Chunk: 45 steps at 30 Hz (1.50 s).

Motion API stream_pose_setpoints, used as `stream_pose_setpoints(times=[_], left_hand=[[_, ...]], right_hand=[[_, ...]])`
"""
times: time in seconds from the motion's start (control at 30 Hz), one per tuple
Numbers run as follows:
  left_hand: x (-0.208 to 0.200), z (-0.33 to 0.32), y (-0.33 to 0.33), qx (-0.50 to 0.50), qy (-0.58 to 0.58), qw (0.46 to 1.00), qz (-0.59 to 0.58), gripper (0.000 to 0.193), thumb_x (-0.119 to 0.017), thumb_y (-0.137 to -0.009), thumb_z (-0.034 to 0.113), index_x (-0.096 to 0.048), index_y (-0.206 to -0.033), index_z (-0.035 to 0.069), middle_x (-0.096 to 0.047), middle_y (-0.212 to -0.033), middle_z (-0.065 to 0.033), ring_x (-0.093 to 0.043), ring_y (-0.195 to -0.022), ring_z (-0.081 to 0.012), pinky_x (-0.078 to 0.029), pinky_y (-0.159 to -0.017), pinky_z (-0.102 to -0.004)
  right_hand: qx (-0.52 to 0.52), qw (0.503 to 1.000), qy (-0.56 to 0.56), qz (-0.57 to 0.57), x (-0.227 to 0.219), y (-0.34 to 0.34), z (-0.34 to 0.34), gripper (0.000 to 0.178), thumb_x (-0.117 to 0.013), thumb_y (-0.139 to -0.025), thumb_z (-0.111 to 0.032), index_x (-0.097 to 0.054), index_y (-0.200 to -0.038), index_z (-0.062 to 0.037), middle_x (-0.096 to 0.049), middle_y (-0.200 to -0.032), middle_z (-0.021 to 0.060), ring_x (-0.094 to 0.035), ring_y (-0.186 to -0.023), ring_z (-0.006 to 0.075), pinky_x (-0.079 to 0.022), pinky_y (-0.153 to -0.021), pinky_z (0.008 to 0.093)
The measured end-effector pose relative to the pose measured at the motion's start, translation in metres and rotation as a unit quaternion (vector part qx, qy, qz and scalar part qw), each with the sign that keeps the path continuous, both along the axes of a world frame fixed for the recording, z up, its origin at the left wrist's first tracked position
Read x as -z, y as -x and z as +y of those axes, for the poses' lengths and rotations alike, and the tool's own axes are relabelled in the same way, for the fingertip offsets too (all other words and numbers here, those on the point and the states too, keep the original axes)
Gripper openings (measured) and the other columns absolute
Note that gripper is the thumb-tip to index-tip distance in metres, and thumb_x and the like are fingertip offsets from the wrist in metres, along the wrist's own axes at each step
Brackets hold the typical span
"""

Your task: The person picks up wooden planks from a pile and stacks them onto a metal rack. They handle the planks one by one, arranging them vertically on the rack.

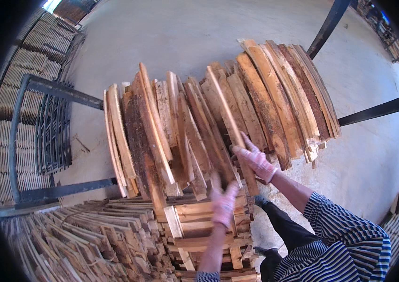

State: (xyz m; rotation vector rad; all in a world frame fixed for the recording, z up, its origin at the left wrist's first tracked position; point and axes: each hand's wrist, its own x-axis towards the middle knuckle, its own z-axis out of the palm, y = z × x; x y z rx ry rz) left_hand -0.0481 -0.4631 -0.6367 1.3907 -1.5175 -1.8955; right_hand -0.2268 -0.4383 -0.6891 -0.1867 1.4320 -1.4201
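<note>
My right hand, in a pink-and-white glove, is closed around the near part of a long narrow wooden slat. That slat slants away to the upper left across a row of rough boards, several with bark left on their edges. My left hand, gloved the same way, is blurred by motion at the near end of the boards. Whether its fingers grip anything cannot be made out. Just below it rises a stack of crosswise-laid slats.
Dark metal bars reach out from the left of the board row, and another bar from its right. Densely piled slats fill the lower left. Tall stacks line the far left. Grey concrete floor lies beyond.
</note>
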Motion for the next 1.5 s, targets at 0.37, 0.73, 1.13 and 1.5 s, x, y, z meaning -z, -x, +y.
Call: stream_pose_setpoints(times=[0.37, 0.73, 1.13, 1.5], left_hand=[[0.032, 0.173, -0.107, -0.133, -0.098, 0.977, 0.135, 0.106, -0.086, -0.079, 0.034, -0.021, -0.157, 0.004, -0.033, -0.157, -0.0158, -0.029, -0.148, -0.0276, -0.024, -0.121, -0.0407], [0.041, 0.301, -0.308, -0.617, -0.137, 0.767, 0.111, 0.052, -0.061, -0.098, 0.045, -0.060, -0.132, 0.005, -0.067, -0.116, -0.0067, -0.064, -0.103, -0.0177, -0.054, -0.092, -0.0355], [0.114, 0.491, -0.595, -0.653, -0.106, 0.641, -0.389, 0.103, -0.080, -0.083, 0.040, -0.020, -0.154, -0.006, -0.051, -0.145, -0.0224, -0.058, -0.124, -0.0327, -0.047, -0.102, -0.0384], [0.127, 0.512, -0.671, -0.435, -0.171, 0.763, -0.447, 0.071, -0.078, -0.079, 0.038, -0.048, -0.132, 0.002, -0.065, -0.123, -0.0253, -0.064, -0.114, -0.0386, -0.050, -0.091, -0.0464]], right_hand=[[-0.259, 0.955, 0.042, 0.139, -0.052, -0.099, 0.100, 0.102, -0.082, -0.076, -0.009, -0.022, -0.160, -0.0099, -0.056, -0.133, 0.0104, -0.056, -0.112, 0.0204, -0.050, -0.095, 0.0316], [-0.563, 0.805, 0.075, -0.175, -0.001, -0.334, 0.279, 0.086, -0.068, -0.095, -0.036, -0.018, -0.158, -0.0038, -0.034, -0.156, 0.0185, -0.040, -0.140, 0.0280, -0.032, -0.116, 0.0379], [-0.647, 0.634, -0.008, 0.424, 0.078, -0.573, 0.311, 0.062, -0.071, -0.089, -0.031, -0.046, -0.147, -0.0289, -0.044, -0.146, 0.0253, -0.046, -0.133, 0.0429, -0.042, -0.107, 0.0474], [-0.635, 0.539, 0.084, 0.548, 0.082, -0.614, 0.363, 0.072, -0.066, -0.090, -0.035, -0.035, -0.153, -0.0203, -0.034, -0.155, 0.0275, -0.040, -0.138, 0.0467, -0.040, -0.110, 0.0504]])
